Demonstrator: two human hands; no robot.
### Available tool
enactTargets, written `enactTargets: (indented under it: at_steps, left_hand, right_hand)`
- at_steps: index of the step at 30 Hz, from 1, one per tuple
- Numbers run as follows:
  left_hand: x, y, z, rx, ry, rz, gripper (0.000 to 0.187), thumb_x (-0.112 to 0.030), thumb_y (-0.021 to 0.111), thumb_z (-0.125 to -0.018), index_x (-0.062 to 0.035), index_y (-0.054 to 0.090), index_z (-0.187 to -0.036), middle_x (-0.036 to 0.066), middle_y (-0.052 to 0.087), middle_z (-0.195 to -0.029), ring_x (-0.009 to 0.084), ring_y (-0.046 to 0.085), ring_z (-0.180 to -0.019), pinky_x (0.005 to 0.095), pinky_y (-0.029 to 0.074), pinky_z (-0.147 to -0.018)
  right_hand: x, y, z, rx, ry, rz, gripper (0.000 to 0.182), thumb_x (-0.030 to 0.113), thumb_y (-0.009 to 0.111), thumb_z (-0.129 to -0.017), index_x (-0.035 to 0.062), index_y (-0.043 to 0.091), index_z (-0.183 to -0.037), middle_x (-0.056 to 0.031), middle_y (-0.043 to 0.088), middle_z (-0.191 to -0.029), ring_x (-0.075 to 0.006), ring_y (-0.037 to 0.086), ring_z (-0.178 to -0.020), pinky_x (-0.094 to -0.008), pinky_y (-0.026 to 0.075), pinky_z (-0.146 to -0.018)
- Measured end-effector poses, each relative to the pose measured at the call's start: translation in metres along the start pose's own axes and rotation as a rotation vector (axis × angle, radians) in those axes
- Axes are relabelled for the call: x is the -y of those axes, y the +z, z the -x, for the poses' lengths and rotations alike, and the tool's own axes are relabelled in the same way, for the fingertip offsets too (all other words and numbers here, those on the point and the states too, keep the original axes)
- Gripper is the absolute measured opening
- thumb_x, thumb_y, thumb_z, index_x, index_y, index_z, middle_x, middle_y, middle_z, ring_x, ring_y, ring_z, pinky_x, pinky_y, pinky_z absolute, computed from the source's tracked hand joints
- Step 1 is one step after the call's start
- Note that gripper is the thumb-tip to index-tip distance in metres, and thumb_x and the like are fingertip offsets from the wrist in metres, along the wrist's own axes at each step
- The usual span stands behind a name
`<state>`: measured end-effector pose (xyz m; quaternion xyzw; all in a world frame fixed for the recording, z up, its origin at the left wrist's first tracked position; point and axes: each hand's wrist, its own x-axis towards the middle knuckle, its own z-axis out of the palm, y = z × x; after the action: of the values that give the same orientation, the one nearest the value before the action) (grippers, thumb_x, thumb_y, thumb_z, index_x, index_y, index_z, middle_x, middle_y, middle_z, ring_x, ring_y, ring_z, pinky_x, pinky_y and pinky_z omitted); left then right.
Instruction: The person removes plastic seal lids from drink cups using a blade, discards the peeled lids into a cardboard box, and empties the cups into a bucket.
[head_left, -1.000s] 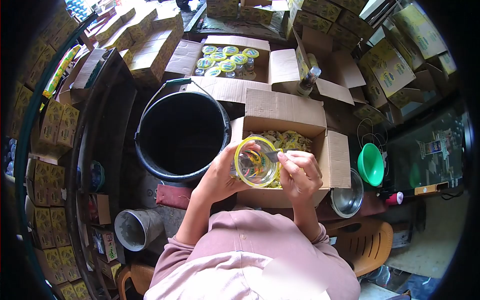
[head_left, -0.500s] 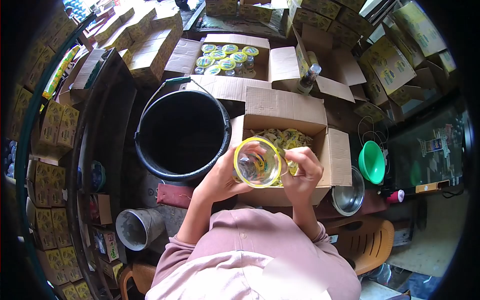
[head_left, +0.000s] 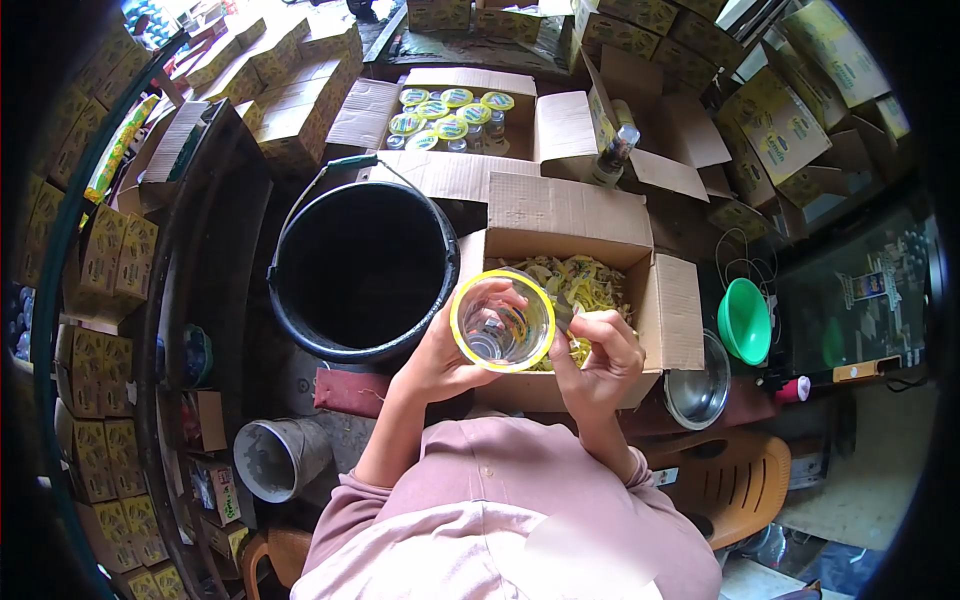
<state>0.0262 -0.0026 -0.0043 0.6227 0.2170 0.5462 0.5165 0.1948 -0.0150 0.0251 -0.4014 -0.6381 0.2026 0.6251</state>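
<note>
A clear plastic cup (head_left: 503, 340) with a yellow rim is tilted with its mouth toward me, and my left hand (head_left: 437, 350) is wrapped round its side. At the right of the rim is my right hand (head_left: 600, 355), its thumb and fingers pinched together. Something thin and greyish shows at those fingertips, too blurred to name. Beneath both hands stands an open cardboard box (head_left: 570, 215) holding a heap of yellow and dark scraps (head_left: 595, 285).
A black bucket (head_left: 290, 325) stands to the left. Behind is an open carton (head_left: 470, 165) of yellow-lidded cups (head_left: 450, 127). On the right are a green bowl (head_left: 745, 320) and a metal bowl (head_left: 705, 400). A grey pail (head_left: 270, 462) sits lower left.
The cup has shifted slightly left and its mouth is turned more squarely toward me. My right hand's fingers have moved a little away from the rim.
</note>
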Motion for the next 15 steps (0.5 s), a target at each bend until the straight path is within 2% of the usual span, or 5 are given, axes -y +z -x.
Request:
enactTargets:
  at_steps: [4,10,13,15]
  left_hand:
    - [-0.0017,0.0,0.0003,0.002,-0.008,-0.024,0.071,-0.006,0.072,-0.069,-0.0023,0.033,-0.128,0.011,0.049,-0.111,0.016,0.05,-0.101,0.029,0.041,-0.09]
    - [-0.0027,0.0013,-0.0003,0.014,-0.021,-0.073,0.071,-0.012,0.073,-0.068,-0.0016,0.034,-0.127,0.011,0.049,-0.111,0.0181,0.05,-0.103,0.0307,0.04,-0.092]
    - [-0.005,0.0014,0.0006,0.04,-0.032,-0.115,0.071,-0.015,0.074,-0.067,-0.0012,0.036,-0.125,0.012,0.049,-0.112,0.0188,0.049,-0.106,0.0321,0.039,-0.093]
    - [-0.0044,0.0008,0.0009,0.037,-0.035,-0.12,0.07,-0.017,0.074,-0.066,-0.0009,0.038,-0.124,0.012,0.049,-0.113,0.019,0.049,-0.107,0.0327,0.039,-0.094]
  right_hand:
    - [0.0012,0.0001,0.0016,0.0,0.041,-0.006,0.016,-0.005,0.069,-0.065,0.0003,0.064,-0.08,-0.0069,0.06,-0.07,-0.0133,0.057,-0.064,-0.0227,0.043,-0.055]
    - [-0.0006,-0.0008,0.0016,-0.014,-0.018,0.03,0.017,-0.006,0.069,-0.065,0.0001,0.064,-0.08,-0.0067,0.06,-0.07,-0.0136,0.057,-0.064,-0.0227,0.044,-0.057]
    - [-0.0008,-0.003,0.0022,0.025,-0.034,0.04,0.018,-0.009,0.067,-0.066,-0.0037,0.059,-0.081,-0.0063,0.055,-0.076,-0.0124,0.054,-0.07,-0.0222,0.044,-0.062]
    - [-0.0019,-0.0039,0.0008,0.014,0.003,-0.003,0.018,-0.007,0.068,-0.064,-0.001,0.062,-0.081,-0.0066,0.058,-0.072,-0.0132,0.056,-0.065,-0.0222,0.043,-0.057]
